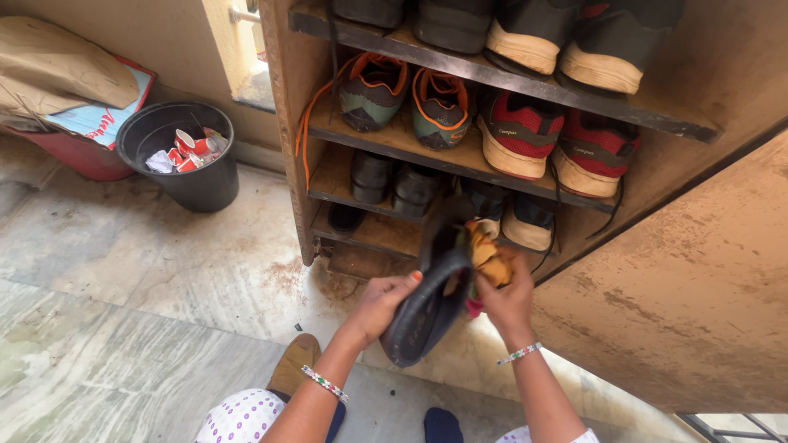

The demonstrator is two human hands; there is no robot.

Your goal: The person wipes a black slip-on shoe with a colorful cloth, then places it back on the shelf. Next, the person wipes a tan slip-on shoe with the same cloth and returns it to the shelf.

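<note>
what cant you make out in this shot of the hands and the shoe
Head view only:
- Black shoe: its upper faces away; only the sole shows.
- Yellow cloth: bunched in the right hand, full shape hidden.
- Left hand: fingertips hidden behind the sole.
- Top-shelf shoes: cut off by the upper edge.
- Bin contents: too small to identify.

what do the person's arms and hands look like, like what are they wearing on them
Both arms are bare from the wrist up past the forearm. The left hand and the right hand each have a thin beaded bracelet at the wrist, with white, green and dark beads. White fabric with small purple dots shows at the bottom edge. No gloves.
</note>
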